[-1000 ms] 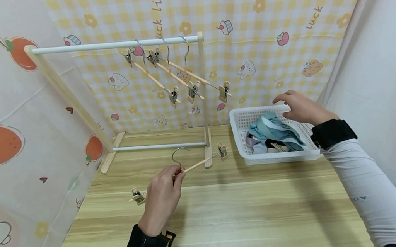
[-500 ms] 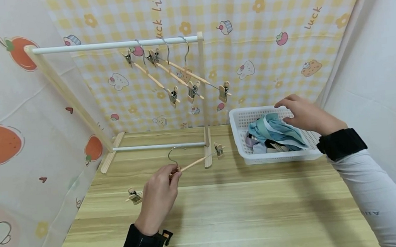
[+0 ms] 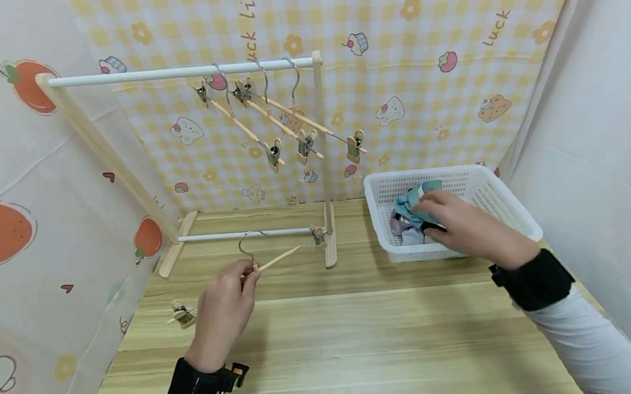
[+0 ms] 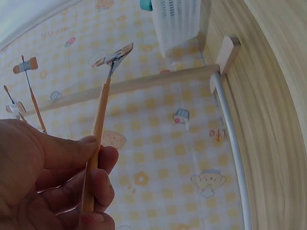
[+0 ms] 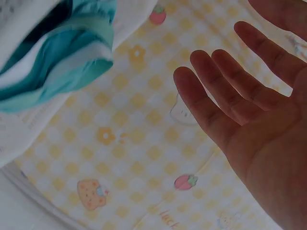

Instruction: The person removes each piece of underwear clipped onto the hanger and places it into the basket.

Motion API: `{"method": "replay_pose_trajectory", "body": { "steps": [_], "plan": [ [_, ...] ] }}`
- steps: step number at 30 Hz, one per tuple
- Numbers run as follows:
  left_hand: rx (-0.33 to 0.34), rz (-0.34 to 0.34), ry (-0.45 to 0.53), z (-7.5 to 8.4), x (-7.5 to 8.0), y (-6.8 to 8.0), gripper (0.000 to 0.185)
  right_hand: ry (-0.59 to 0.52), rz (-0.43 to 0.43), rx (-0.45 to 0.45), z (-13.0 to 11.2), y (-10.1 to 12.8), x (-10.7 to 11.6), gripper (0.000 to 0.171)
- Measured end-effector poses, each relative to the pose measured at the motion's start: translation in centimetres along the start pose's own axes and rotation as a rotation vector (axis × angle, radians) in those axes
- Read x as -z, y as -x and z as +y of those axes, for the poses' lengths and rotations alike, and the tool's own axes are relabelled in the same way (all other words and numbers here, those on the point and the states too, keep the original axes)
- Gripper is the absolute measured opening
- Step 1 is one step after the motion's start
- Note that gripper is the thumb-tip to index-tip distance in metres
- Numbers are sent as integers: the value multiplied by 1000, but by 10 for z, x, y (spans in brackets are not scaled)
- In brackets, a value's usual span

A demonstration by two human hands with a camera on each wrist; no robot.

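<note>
My left hand (image 3: 224,306) pinches a wooden clip hanger (image 3: 278,260) near its middle, above the table. The hanger's metal hook points up and a clip sits at each end. In the left wrist view, thumb and fingers grip the wooden bar (image 4: 100,117). My right hand (image 3: 470,225) is over a white basket (image 3: 501,198), partly covering the teal cloth (image 3: 405,205) inside it. Its fingers look spread and relaxed in the right wrist view, apart from the teal and white cloth (image 5: 81,62). From the head view, contact with the cloth cannot be told.
A rack with a white top bar (image 3: 133,76) and wooden posts stands at the back left. Several clip hangers (image 3: 244,127) hang near its right end. Lilac and pale cloth (image 3: 412,235) lies in the basket. A patterned curtain (image 3: 393,48) backs the wooden table (image 3: 360,342).
My left hand has moved left with the hanger. My right hand first drew back slightly to the right, then came left and down over the cloth in the basket.
</note>
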State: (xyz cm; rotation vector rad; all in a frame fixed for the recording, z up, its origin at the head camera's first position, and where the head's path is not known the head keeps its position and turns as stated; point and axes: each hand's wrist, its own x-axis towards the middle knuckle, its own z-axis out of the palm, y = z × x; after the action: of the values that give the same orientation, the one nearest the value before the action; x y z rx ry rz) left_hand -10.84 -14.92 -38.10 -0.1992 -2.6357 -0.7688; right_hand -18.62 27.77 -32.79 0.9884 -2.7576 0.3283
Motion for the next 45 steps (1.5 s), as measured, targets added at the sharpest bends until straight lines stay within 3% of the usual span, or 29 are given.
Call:
{"method": "replay_pose_trajectory", "body": {
  "steps": [6, 20, 34, 38, 45],
  "plan": [
    [13, -4, -38, -14, 16, -4, 15, 6, -27, 43, -26, 18, -25, 46],
    [-61, 114, -183, -25, 61, -35, 9, -90, -56, -54, -49, 62, -64, 42],
    [26, 237, -300, -42, 127, -93, 18, -139, -98, -166, -47, 87, -71, 35],
    [63, 246, -322, -41, 137, -113, 24, -123, -83, -167, -46, 90, -72, 35],
    [71, 297, -367, -32, 148, -142, 26, -123, -61, -153, -48, 90, -73, 34]
  ]
}}
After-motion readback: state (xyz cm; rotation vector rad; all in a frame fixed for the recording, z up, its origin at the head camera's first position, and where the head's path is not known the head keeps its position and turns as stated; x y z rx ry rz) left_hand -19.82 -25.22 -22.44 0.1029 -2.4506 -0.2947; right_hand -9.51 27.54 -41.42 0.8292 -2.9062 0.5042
